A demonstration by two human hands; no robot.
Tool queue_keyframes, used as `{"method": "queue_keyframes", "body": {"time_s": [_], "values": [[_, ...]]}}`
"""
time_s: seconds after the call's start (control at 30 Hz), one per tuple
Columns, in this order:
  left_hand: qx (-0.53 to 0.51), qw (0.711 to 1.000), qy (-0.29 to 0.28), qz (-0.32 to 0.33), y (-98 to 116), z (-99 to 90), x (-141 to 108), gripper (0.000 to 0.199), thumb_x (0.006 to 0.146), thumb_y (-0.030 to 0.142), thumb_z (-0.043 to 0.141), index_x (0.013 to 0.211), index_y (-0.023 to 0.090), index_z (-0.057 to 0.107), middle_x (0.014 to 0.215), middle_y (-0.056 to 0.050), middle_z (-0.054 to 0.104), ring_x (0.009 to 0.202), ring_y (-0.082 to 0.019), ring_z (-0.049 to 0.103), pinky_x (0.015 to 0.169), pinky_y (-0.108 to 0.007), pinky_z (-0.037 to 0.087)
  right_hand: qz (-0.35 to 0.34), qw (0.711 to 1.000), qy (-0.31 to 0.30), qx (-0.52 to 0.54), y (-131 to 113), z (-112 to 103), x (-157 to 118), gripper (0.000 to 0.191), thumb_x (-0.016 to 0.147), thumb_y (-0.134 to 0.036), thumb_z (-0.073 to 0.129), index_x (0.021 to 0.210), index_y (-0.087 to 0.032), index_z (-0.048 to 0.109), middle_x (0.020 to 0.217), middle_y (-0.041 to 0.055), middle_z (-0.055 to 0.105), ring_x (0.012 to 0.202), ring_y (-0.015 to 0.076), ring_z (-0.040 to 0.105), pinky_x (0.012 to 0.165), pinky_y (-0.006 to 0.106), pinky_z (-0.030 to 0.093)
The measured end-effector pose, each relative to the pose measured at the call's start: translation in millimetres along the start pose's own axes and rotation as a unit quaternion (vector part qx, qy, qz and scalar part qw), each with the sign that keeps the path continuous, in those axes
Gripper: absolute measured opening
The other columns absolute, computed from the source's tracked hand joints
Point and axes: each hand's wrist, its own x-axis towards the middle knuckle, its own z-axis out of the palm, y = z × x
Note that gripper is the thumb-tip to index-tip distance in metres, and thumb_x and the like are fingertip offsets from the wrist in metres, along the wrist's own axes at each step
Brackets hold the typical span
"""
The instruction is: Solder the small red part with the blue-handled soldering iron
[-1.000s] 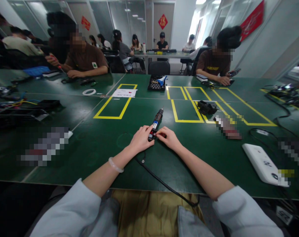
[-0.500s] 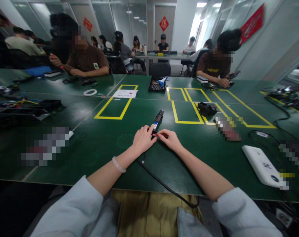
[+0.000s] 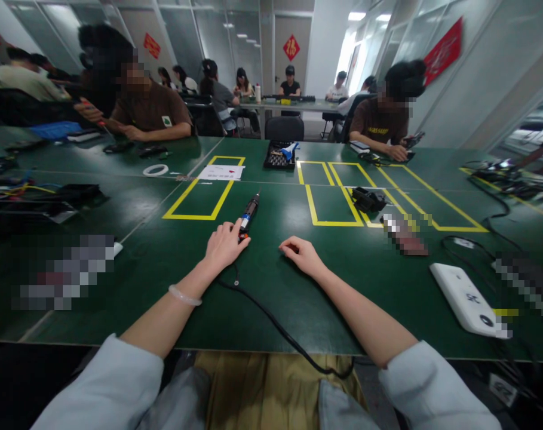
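Observation:
My left hand (image 3: 226, 243) is closed over the rear of a corded electric screwdriver (image 3: 248, 214). The tool is black with a blue and white label, and its bit points away from me toward the far side. A bit of orange shows by my thumb, and my palm hides the rest of the handle. From under the hand a black cord (image 3: 271, 321) runs across the green table (image 3: 262, 280) and over its front edge. To the right, my right hand (image 3: 302, 255) rests near the tabletop, fingers curled together and apart from the tool. Anything between those fingertips is hidden.
Yellow tape rectangles (image 3: 338, 223) mark the table. A black part (image 3: 368, 199) sits among them, with a white device (image 3: 468, 301) at right. Farther back are a black tray (image 3: 279, 156), a paper sheet (image 3: 221, 172) and a tape roll (image 3: 155, 171). Co-workers sit opposite.
My left hand has carried the electric screwdriver to the left, away from my right hand. The right hand, which was touching the tool's rear, is now separate from it.

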Motion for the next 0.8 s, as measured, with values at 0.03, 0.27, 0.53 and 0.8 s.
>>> {"method": "queue_keyframes", "body": {"time_s": [0.03, 0.27, 0.53, 0.8], "values": [[0.004, 1.0, -0.001, -0.012, -10.4, 0.8, 2.2, 0.065, 0.091, 0.054, 0.04, 0.145, 0.018, 0.036, 0.12, -0.017, 0.053, 0.103, -0.033, 0.052, 0.082, -0.04, 0.042, 0.003, 1.0, 0.0, 0.0, 0.0, -0.1, 0.0, 0.015, 0.087, -0.024, 0.055, 0.088, -0.018, 0.069, 0.082, 0.0026, 0.067, 0.067, 0.0128, 0.055, 0.065, 0.025, 0.042], [0.028, 0.991, -0.01, -0.132, -90.4, 1.3, 11.4, 0.067, 0.089, 0.056, 0.039, 0.142, 0.015, 0.039, 0.125, -0.023, 0.051, 0.109, -0.039, 0.05, 0.086, -0.047, 0.041, 0.015, 1.0, -0.01, 0.009, -0.9, 0.0, 0.5, 0.015, 0.086, -0.024, 0.056, 0.087, -0.017, 0.069, 0.079, 0.002, 0.067, 0.066, 0.0125, 0.055, 0.063, 0.024, 0.042], [0.038, 0.966, 0.004, -0.255, -159.3, -4.4, 1.6, 0.06, 0.089, 0.051, 0.044, 0.131, 0.009, 0.047, 0.127, -0.025, 0.049, 0.113, -0.042, 0.046, 0.087, -0.049, 0.039, 0.02, 0.999, -0.021, 0.017, -1.7, 0.8, 0.1, 0.016, 0.086, -0.024, 0.055, 0.088, -0.017, 0.069, 0.079, 0.0023, 0.068, 0.066, 0.0128, 0.056, 0.064, 0.024, 0.042], [-0.008, 0.955, 0.068, -0.289, -152.1, -8.4, -2.7, 0.044, 0.087, 0.04, 0.047, 0.12, 0.013, 0.055, 0.122, -0.023, 0.052, 0.109, -0.038, 0.052, 0.083, -0.045, 0.043, 0.019, 0.999, -0.031, 0.011, -0.8, 0.3, -0.4, 0.017, 0.087, -0.026, 0.054, 0.09, -0.017, 0.069, 0.08, 0.0023, 0.069, 0.066, 0.0124, 0.056, 0.064, 0.023, 0.042]]}}
